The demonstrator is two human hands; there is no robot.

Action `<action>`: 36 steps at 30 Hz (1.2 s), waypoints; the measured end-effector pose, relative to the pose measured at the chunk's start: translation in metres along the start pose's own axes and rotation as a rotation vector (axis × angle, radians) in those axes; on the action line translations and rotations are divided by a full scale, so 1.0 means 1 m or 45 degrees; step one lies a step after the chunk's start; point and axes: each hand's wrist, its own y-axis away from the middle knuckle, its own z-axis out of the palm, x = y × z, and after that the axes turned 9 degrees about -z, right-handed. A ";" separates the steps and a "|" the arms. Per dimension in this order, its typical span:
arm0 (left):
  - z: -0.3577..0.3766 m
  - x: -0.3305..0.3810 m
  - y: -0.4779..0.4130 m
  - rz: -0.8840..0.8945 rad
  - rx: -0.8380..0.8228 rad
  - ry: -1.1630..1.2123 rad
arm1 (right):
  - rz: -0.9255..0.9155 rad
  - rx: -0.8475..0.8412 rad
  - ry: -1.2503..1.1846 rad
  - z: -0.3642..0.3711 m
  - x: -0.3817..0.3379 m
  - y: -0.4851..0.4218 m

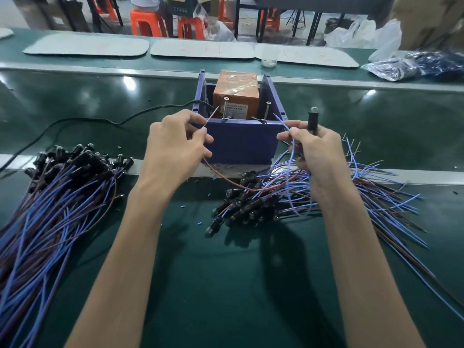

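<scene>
My left hand pinches the end of a brown wire, its tip pointing at the left screw of a blue fixture box. My right hand grips a black lamp holder with a clear bulb on top and pinches its blue wire near the right screw. An orange block sits inside the box.
A bundle of lamp holders with blue and brown wires lies at the left, and a second pile at the right under my right hand. A black cable runs to the box. White mats and plastic bags lie beyond.
</scene>
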 end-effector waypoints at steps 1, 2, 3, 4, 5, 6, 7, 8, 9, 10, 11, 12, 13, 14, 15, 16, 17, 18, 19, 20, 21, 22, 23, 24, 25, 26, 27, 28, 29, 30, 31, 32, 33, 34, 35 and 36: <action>0.000 0.000 0.000 0.012 -0.002 0.000 | -0.003 -0.007 -0.012 0.000 0.000 0.000; 0.000 0.000 0.000 0.020 -0.004 -0.003 | -0.012 -0.016 -0.016 0.000 -0.001 0.001; 0.000 0.001 0.000 0.026 -0.007 -0.008 | -0.021 -0.022 -0.014 0.000 -0.001 0.001; 0.001 0.001 0.000 0.030 -0.011 -0.016 | -0.024 -0.024 -0.016 0.000 -0.001 0.002; 0.001 0.001 0.000 0.035 -0.015 -0.026 | -0.018 -0.022 -0.026 0.000 0.000 0.002; 0.001 0.001 0.001 0.039 -0.018 -0.035 | -0.005 -0.019 -0.041 0.000 0.000 0.002; 0.001 0.001 0.001 0.042 -0.022 -0.038 | 0.012 -0.016 -0.048 0.001 0.001 0.002; 0.001 0.001 0.001 0.044 -0.028 -0.034 | 0.027 -0.015 -0.036 0.002 0.001 0.002; 0.001 0.001 0.001 0.042 -0.035 -0.027 | 0.034 -0.021 -0.003 0.003 0.002 0.002; 0.002 0.001 0.001 0.037 -0.042 -0.023 | 0.031 -0.035 0.045 0.004 0.004 0.002; 0.002 0.001 0.001 0.028 -0.049 -0.027 | 0.022 -0.056 0.104 0.005 0.005 0.002; 0.002 0.001 0.001 0.017 -0.061 -0.042 | 0.012 -0.087 0.172 0.006 0.006 0.003; 0.003 0.000 0.001 0.004 -0.077 -0.069 | 0.003 -0.131 0.238 0.007 0.007 0.004; 0.004 -0.001 0.001 -0.011 -0.097 -0.103 | -0.004 -0.187 0.291 0.009 0.008 0.005; 0.005 -0.001 0.001 -0.031 -0.117 -0.136 | -0.009 -0.253 0.334 0.012 0.009 0.007; 0.005 -0.001 0.001 -0.053 -0.137 -0.162 | -0.013 -0.326 0.371 0.015 0.010 0.009; 0.006 -0.002 0.001 -0.080 -0.159 -0.182 | -0.015 -0.400 0.413 0.018 0.012 0.011; 0.006 -0.003 0.001 -0.111 -0.187 -0.206 | -0.016 -0.469 0.458 0.022 0.013 0.013; 0.007 -0.003 0.001 -0.144 -0.221 -0.241 | -0.019 -0.531 0.506 0.026 0.014 0.016; 0.008 -0.005 0.000 -0.175 -0.264 -0.292 | -0.025 -0.584 0.554 0.030 0.014 0.018; 0.008 -0.006 0.000 -0.199 -0.305 -0.351 | -0.036 -0.627 0.600 0.033 0.015 0.021; 0.008 -0.008 0.000 -0.218 -0.335 -0.401 | -0.054 -0.659 0.646 0.036 0.015 0.024; 0.008 -0.009 0.000 -0.235 -0.348 -0.431 | -0.079 -0.685 0.693 0.039 0.016 0.026; 0.008 -0.009 0.000 -0.254 -0.352 -0.437 | -0.112 -0.707 0.752 0.041 0.016 0.029; 0.007 -0.010 -0.001 -0.274 -0.354 -0.425 | -0.150 -0.726 0.826 0.045 0.016 0.031; 0.005 -0.011 -0.001 -0.294 -0.355 -0.415 | -0.185 -0.739 0.913 0.048 0.017 0.034; 0.003 -0.011 -0.002 -0.313 -0.360 -0.422 | -0.212 -0.751 1.009 0.053 0.017 0.037; 0.000 -0.012 -0.002 -0.332 -0.373 -0.447 | -0.240 -0.763 1.113 0.057 0.018 0.040; -0.002 -0.014 -0.003 -0.350 -0.396 -0.478 | -0.276 -0.777 1.214 0.061 0.019 0.043; -0.003 -0.015 -0.003 -0.367 -0.423 -0.500 | -0.318 -0.791 1.297 0.065 0.020 0.046; -0.004 -0.016 -0.003 -0.381 -0.443 -0.510 | -0.358 -0.803 1.351 0.067 0.021 0.048; -0.004 -0.016 -0.003 -0.389 -0.452 -0.519 | -0.390 -0.814 1.377 0.069 0.022 0.050; -0.004 -0.016 -0.003 -0.388 -0.449 -0.530 | -0.412 -0.822 1.382 0.071 0.023 0.052; -0.003 -0.015 -0.002 -0.382 -0.440 -0.536 | -0.426 -0.828 1.381 0.072 0.023 0.053; -0.003 -0.014 -0.002 -0.378 -0.431 -0.534 | -0.427 -0.837 1.374 0.072 0.023 0.053; -0.003 -0.014 -0.002 -0.370 -0.419 -0.536 | -0.411 -0.851 1.347 0.072 0.023 0.053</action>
